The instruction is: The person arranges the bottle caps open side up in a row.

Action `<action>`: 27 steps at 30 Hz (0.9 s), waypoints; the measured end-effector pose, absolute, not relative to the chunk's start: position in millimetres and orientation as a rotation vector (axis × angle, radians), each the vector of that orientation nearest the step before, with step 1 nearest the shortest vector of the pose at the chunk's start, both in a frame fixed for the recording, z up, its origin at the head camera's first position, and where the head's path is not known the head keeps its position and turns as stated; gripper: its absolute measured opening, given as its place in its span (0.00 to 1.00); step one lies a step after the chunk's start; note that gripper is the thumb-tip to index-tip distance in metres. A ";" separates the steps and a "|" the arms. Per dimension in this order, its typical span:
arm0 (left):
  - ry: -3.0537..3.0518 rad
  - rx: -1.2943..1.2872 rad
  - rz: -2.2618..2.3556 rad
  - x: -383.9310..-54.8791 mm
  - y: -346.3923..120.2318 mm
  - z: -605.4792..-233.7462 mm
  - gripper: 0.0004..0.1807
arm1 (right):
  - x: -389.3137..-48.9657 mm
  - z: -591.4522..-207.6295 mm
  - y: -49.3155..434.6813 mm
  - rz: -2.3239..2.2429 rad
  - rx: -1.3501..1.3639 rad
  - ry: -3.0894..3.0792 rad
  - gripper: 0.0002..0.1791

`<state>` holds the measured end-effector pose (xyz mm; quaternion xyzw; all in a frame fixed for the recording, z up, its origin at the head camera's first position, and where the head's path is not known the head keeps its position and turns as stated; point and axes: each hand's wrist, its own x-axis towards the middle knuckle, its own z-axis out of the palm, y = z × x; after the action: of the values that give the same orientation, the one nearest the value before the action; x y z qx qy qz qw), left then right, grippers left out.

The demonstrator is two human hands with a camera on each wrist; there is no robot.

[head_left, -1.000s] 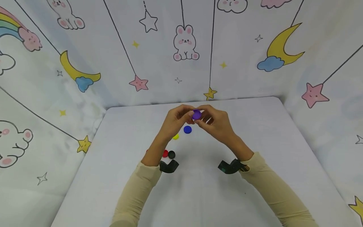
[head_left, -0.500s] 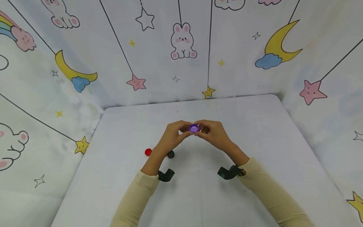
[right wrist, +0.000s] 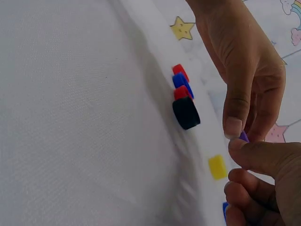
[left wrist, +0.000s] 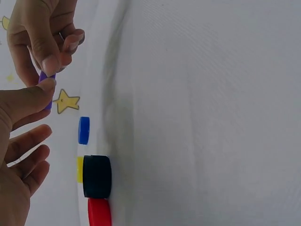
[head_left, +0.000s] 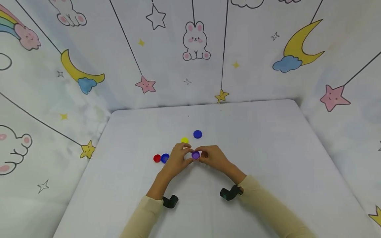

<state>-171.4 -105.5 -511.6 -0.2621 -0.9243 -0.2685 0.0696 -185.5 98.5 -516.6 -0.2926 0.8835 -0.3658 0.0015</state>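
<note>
A small purple bottle cap [head_left: 195, 155], hollow side toward the head camera, is held between both hands above the table. My left hand [head_left: 177, 159] pinches its left side with thumb and fingertips. From the other side my right hand [head_left: 214, 158] pinches it the same way. In the left wrist view the cap's purple edge [left wrist: 48, 104] shows between the two thumbs; the right wrist view shows only a sliver of it. Below the hands, a black cap [left wrist: 97, 177] stands beside a red cap [left wrist: 99, 212]; my left hand hides both in the head view.
On the white table [head_left: 253, 132], a blue cap [head_left: 197, 134] and a yellow cap [head_left: 185, 140] lie beyond the hands. Left of my left hand lie a red cap [head_left: 157, 158] and a hollow blue cap [head_left: 165, 158]. A printed cloth [head_left: 166, 66] rises behind the table.
Both hands have come nearer to my body with the purple cap between them. The far blue and yellow caps show again, while the black cap is now covered by my left hand in the head view.
</note>
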 end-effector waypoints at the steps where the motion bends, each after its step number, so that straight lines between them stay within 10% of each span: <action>1: -2.778 -0.780 -0.773 -171.2 -106.9 -514.4 0.15 | -186.3 -519.2 95.9 -1.133 -0.911 2.773 0.16; 27: -2.889 -0.723 -0.576 -163.2 -126.0 -532.0 0.15 | -188.8 -546.1 65.8 -0.875 -0.795 2.826 0.18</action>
<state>-163.2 -126.0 -532.0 -0.2379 -0.9511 -0.1895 0.0540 -188.8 65.8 -546.1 -0.2592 0.9219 -0.2853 0.0392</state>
